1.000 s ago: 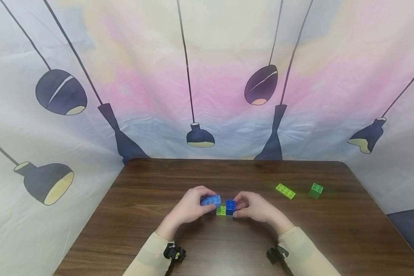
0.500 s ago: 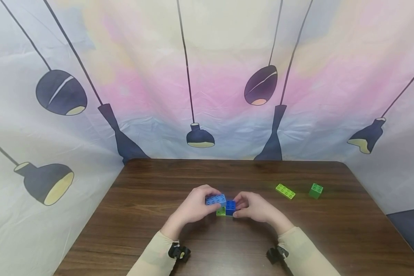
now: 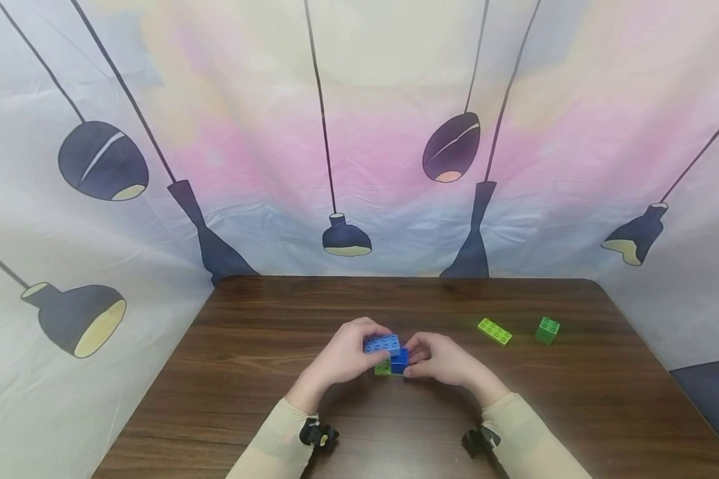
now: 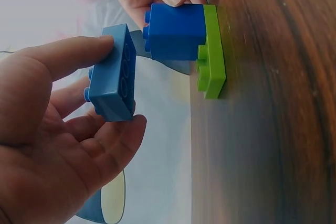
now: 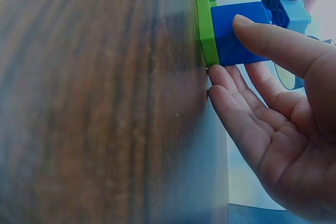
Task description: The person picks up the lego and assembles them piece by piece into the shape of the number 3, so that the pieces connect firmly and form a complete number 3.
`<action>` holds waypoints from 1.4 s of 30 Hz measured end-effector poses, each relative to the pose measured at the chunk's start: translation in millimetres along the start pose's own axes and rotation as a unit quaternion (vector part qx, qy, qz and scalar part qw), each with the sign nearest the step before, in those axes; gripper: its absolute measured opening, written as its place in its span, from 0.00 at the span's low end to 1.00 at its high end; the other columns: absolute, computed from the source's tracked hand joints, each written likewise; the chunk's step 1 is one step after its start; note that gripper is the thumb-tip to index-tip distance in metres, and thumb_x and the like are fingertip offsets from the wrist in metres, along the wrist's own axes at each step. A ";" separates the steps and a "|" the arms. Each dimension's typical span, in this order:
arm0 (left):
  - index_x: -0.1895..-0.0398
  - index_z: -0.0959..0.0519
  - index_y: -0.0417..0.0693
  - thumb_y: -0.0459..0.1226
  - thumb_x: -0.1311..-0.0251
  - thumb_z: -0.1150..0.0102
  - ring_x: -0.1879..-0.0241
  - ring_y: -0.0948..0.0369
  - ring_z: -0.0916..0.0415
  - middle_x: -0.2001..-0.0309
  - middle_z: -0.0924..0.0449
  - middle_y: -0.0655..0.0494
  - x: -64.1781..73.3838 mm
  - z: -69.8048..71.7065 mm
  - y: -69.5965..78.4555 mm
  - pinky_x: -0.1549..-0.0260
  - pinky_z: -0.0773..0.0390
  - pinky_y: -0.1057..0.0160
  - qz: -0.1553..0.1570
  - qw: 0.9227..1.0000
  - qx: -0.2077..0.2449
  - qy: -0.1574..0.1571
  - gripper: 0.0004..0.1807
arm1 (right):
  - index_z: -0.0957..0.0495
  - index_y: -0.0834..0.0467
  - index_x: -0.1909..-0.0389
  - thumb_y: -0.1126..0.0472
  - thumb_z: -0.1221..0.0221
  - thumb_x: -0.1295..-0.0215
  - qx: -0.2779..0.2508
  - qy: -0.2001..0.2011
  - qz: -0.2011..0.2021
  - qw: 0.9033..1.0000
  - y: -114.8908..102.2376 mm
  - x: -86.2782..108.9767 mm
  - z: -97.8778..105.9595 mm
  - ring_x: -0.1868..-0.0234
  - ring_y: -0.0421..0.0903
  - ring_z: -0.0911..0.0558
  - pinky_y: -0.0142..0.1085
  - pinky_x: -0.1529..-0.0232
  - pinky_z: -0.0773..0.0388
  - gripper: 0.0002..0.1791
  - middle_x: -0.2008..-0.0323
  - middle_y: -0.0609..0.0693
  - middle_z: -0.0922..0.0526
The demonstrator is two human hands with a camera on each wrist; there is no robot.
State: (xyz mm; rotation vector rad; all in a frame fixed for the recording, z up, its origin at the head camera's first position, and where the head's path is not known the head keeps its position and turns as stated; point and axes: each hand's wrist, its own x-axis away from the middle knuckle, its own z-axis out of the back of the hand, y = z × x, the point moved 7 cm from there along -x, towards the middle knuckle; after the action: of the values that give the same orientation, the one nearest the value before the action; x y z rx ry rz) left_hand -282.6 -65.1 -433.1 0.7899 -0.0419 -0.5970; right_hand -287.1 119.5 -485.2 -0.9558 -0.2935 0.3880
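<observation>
One light-blue brick (image 3: 381, 344) and the left hand (image 3: 349, 356) have moved rightward since a second ago, the brick now raised just above one dark-blue brick (image 4: 176, 31). The left fingers pinch the light-blue brick; the fingers of the right hand (image 3: 446, 360) grip the dark-blue one, seated on one lime plate (image 4: 214, 59). Farther back to the right, a second lime plate (image 3: 494, 331) and one green brick (image 3: 548, 330) lie on the tabletop (image 3: 605, 379)

passable: table (image 3: 245, 346) left of left hand (image 3: 347, 354) | obstructed down-right: dark-blue brick (image 4: 176, 31), right hand (image 3: 446, 360)
</observation>
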 end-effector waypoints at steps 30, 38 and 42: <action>0.44 0.12 0.48 0.39 0.32 0.26 0.49 0.60 0.20 0.50 0.16 0.60 -6.6 -14.7 3.2 0.44 0.18 0.55 0.018 1.000 -0.007 -0.016 0.16 | 0.19 0.58 0.52 0.59 0.22 0.38 -0.006 0.001 0.009 1.000 -0.8 -0.2 -0.5 0.51 0.49 0.12 0.49 0.50 0.14 0.19 0.56 0.49 0.12; 0.44 0.12 0.48 0.40 0.32 0.27 0.49 0.60 0.20 0.50 0.16 0.60 -6.5 -16.4 2.4 0.43 0.19 0.54 0.017 1.000 -0.007 -0.022 0.15 | 0.18 0.58 0.52 0.59 0.22 0.38 -0.003 -0.001 0.011 1.000 0.6 -1.0 -0.8 0.52 0.49 0.13 0.48 0.50 0.14 0.18 0.57 0.48 0.12; 0.44 0.12 0.48 0.40 0.31 0.27 0.48 0.60 0.20 0.50 0.16 0.59 -6.2 -15.7 4.2 0.43 0.19 0.54 0.009 1.000 -0.010 -0.024 0.15 | 0.18 0.58 0.51 0.59 0.22 0.38 -0.002 -0.001 0.012 1.000 1.2 -1.4 -0.5 0.52 0.49 0.13 0.48 0.50 0.14 0.19 0.57 0.48 0.12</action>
State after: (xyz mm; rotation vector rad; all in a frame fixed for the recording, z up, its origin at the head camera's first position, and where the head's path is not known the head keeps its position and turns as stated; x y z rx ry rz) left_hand -281.8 -49.3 -440.3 0.7559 -0.0869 -0.5982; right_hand -288.4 119.1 -486.6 -0.9634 -0.2847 0.4097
